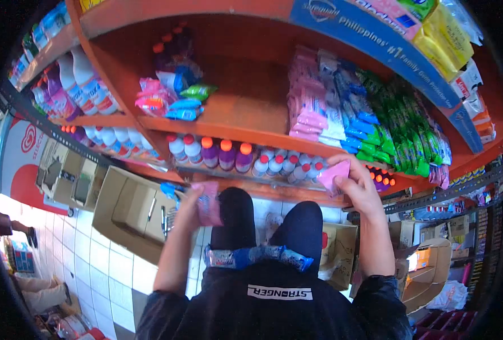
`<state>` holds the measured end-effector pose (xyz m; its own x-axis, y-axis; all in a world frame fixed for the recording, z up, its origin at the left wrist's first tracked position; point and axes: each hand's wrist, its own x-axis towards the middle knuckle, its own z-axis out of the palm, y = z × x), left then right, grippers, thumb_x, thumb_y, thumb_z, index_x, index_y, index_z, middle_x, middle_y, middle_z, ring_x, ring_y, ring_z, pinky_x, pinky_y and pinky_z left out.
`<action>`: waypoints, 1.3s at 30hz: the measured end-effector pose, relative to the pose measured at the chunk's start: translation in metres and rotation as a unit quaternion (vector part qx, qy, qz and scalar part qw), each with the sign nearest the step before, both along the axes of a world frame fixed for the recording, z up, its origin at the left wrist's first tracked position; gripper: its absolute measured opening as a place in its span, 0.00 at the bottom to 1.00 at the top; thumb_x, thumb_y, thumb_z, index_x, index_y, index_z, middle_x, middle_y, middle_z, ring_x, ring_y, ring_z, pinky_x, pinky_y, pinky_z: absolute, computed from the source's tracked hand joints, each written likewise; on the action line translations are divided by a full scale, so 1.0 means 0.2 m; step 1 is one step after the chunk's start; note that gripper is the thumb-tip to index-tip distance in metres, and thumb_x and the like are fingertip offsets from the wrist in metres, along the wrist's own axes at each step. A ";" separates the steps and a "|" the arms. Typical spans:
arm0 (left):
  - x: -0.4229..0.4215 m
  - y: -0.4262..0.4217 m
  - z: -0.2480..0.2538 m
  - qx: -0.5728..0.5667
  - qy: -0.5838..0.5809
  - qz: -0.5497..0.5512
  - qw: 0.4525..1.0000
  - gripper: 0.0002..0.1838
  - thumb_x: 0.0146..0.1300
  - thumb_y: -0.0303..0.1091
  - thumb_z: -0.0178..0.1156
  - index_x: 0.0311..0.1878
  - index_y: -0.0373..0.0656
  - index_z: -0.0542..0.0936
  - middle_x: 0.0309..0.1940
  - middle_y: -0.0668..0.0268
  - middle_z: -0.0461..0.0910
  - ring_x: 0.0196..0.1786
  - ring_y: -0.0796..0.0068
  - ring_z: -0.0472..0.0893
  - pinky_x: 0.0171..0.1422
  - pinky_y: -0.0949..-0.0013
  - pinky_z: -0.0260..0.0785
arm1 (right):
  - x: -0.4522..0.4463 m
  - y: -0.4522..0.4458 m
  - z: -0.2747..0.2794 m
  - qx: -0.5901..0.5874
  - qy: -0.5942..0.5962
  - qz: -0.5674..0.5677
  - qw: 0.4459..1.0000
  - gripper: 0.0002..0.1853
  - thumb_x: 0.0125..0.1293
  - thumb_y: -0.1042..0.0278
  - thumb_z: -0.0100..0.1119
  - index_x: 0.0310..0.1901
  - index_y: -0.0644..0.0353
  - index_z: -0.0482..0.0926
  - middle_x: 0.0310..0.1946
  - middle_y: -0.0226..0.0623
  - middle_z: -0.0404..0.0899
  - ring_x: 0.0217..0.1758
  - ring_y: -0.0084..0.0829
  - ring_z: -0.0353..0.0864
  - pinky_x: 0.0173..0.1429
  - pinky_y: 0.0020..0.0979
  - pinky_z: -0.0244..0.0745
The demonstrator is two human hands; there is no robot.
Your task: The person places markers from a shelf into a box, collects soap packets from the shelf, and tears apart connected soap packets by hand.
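My left hand [188,208] is closed around a pink packet [209,204], held above my left thigh. Just beyond its fingers a blue packet [172,190] shows; whether the hand touches it I cannot tell. On the right, my right hand [358,187] grips another pink packet [335,177] by its edge, in front of the lower shelf. Several blue packets [257,256] lie in a row across my lap. Stacks of pink packets [308,105], blue packets [356,110] and green packets [404,124] fill the right of the wooden shelf [245,107].
A small pile of mixed packets [175,99] sits at the shelf's left. Bottles with orange caps [226,156] line the shelf below. An open cardboard box [132,207] stands on the tiled floor at left, another box [337,255] at right. A person's legs [42,292] show far left.
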<state>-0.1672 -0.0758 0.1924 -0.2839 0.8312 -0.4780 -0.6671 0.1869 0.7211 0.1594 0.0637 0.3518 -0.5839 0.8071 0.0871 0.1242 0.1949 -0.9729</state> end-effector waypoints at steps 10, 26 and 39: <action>0.23 0.00 -0.27 0.104 -0.160 -0.085 0.978 0.31 0.45 0.23 0.51 0.58 0.44 0.65 0.47 0.59 0.74 0.45 0.57 0.79 0.51 0.54 0.76 | -0.40 0.70 0.37 0.167 0.135 -0.082 0.973 0.27 0.57 0.75 0.59 0.61 0.63 0.68 0.53 0.36 0.73 0.56 0.29 0.71 0.62 0.28 0.64; 0.14 -0.04 -0.36 0.176 -0.155 -0.085 0.968 0.33 0.53 0.25 0.57 0.66 0.47 0.63 0.53 0.57 0.74 0.47 0.54 0.80 0.51 0.55 0.76 | -0.60 1.44 0.06 0.531 -0.138 -0.229 0.804 0.35 0.57 0.62 0.65 0.65 0.59 0.63 0.66 0.50 0.62 0.71 0.48 0.56 0.73 0.42 0.52; 0.18 -0.04 -0.30 0.172 -0.134 -0.055 0.974 0.32 0.54 0.22 0.59 0.64 0.46 0.64 0.52 0.59 0.73 0.51 0.57 0.78 0.57 0.54 0.73 | -0.61 1.08 0.18 0.521 -0.165 -0.240 0.802 0.25 0.62 0.63 0.57 0.60 0.60 0.70 0.60 0.52 0.69 0.65 0.51 0.65 0.67 0.40 0.60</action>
<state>-0.1306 -0.0834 0.1321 -0.0882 0.9734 -0.2113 -0.8297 0.0457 0.5564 0.0383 0.2805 0.3887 -0.3581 0.5347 0.7654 0.6454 0.7341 -0.2109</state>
